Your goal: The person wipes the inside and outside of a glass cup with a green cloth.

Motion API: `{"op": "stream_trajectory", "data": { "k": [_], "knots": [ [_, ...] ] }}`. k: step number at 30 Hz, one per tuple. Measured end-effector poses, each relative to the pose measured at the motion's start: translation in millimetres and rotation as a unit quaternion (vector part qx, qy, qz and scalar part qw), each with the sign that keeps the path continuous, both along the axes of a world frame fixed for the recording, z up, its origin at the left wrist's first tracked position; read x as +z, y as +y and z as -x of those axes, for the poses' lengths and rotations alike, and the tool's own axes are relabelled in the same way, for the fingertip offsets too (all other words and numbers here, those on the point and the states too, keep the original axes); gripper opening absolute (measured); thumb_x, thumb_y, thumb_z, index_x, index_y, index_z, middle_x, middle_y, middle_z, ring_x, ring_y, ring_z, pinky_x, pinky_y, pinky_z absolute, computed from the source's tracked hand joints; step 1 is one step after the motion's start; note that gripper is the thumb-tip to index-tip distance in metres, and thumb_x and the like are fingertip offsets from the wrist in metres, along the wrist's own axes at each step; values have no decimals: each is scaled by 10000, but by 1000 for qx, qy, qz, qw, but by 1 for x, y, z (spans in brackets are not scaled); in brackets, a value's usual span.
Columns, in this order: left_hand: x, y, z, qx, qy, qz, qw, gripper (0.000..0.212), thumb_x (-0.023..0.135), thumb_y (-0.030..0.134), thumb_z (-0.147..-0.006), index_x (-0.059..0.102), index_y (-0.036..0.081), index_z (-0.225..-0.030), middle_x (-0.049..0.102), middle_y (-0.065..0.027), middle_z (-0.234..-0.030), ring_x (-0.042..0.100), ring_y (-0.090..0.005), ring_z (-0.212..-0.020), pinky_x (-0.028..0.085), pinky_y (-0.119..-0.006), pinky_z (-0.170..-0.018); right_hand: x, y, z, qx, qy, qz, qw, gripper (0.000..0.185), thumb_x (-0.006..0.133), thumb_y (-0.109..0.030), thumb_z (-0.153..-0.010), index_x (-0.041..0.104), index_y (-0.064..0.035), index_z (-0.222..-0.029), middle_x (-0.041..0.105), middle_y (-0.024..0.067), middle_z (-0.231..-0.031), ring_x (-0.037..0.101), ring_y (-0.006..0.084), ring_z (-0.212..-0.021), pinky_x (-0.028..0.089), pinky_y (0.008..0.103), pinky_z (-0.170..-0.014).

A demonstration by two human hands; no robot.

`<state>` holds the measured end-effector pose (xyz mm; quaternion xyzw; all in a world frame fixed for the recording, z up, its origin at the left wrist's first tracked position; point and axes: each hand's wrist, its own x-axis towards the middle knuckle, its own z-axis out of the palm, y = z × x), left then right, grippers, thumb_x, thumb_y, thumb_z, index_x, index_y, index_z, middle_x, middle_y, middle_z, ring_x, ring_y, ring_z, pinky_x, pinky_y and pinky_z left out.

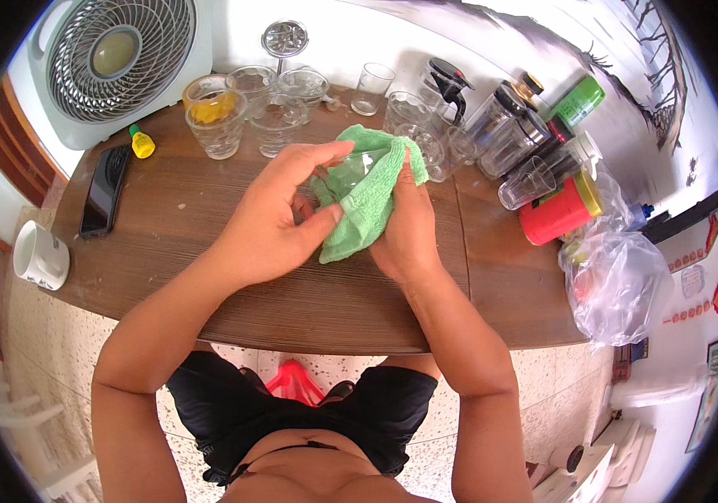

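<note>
Above the table, a clear drinking glass is tilted and partly wrapped in a green terry cloth. My left hand curves around the glass from the left, its thumb and index fingertips at the cloth. From the right, my right hand grips the cloth against the glass, thumb upward along the folds. Cloth and fingers hide much of the glass. Just beyond, several glasses stand, among them a ribbed glass and a glass cup.
A fan stands back left, with a phone, a small yellow bottle and a white mug nearby. Along the right are lidded jars, a red canister and a plastic bag. The wooden table curves before me.
</note>
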<state>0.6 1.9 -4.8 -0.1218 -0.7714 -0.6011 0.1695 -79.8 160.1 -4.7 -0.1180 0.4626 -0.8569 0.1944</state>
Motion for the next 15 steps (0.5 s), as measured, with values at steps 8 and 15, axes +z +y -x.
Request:
{"op": "stream_trajectory", "data": {
  "k": [8,15],
  "knots": [
    [-4,14,2,168,183,219,944,759,848,73,-662,497,50,-1335,549,-195,-1240,550,-380,-1150,480,-448,-944,-3,-8,-14,17,93,-137,986,479,408,-432,-1101,569,-10,-1262,641,90,-1092,628,162,-919,532,325,-799],
    [-10,-2,6,209,94,180,957,482,783,119,-789,538,31,-1194,663,-166,-1047,662,-334,-956,516,-391,-855,-11,-7,-36,-104,595,-304,737,241,548,-170,-1021,610,43,-1114,629,279,-1032,607,449,-963,470,515,-871]
  ]
}}
